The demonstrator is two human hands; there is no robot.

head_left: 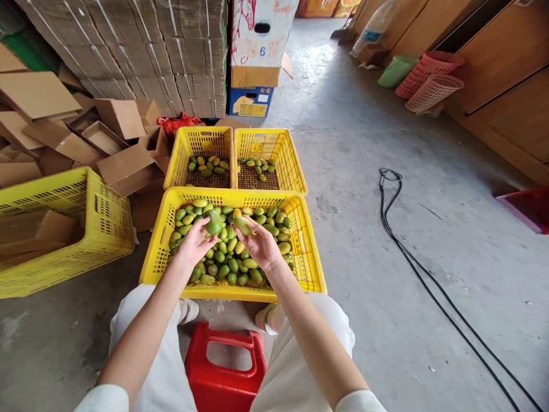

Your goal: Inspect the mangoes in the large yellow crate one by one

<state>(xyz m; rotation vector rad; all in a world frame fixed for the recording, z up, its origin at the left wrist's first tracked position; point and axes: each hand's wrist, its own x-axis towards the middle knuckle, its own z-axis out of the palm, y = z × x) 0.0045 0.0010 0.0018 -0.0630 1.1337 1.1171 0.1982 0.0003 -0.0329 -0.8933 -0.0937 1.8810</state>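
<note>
My left hand (196, 246) is closed around a dark green mango (213, 222), held above the large yellow crate (315, 269). Close beside it, my right hand (262, 243) grips a paler, yellowish-green mango (243, 225) between thumb and fingers. Beneath both hands lie many green and yellow mangoes (223, 271), covering much of the crate's bottom. Just beyond stand two smaller yellow crates, apparently side by side: the left crate (168, 171) and the right crate (298, 166). Each contains several mangoes along its floor.
Cardboard pieces and open boxes (124, 117) pile up at the left, near another yellow crate (92, 229). Stacked flat cardboard (171, 51) rises behind. A red stool (227, 377) is between my legs. Black cable (412, 260) runs across the right floor; plastic baskets (422, 74) stand farther back.
</note>
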